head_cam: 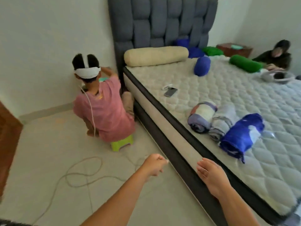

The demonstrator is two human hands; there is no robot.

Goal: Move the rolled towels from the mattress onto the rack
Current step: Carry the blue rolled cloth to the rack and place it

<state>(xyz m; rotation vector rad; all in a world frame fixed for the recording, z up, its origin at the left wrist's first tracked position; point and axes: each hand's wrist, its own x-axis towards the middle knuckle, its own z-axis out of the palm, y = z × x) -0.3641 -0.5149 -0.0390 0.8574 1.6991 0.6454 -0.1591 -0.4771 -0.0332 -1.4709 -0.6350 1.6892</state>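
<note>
Head view, empty left hand [154, 164], right hand [210, 175] at mattress [184, 144] edge, rolled towels [224, 126] beyond

Two bare forearms with no sleeves, watch or rings lead to the left hand [154, 164] and right hand [211, 176].

Soft, even daylight fills the room, with only faint shadows. The whole view is slightly blurred, and the wide lens bends the mattress [244, 101] edge and smears the frame's corners.
</note>
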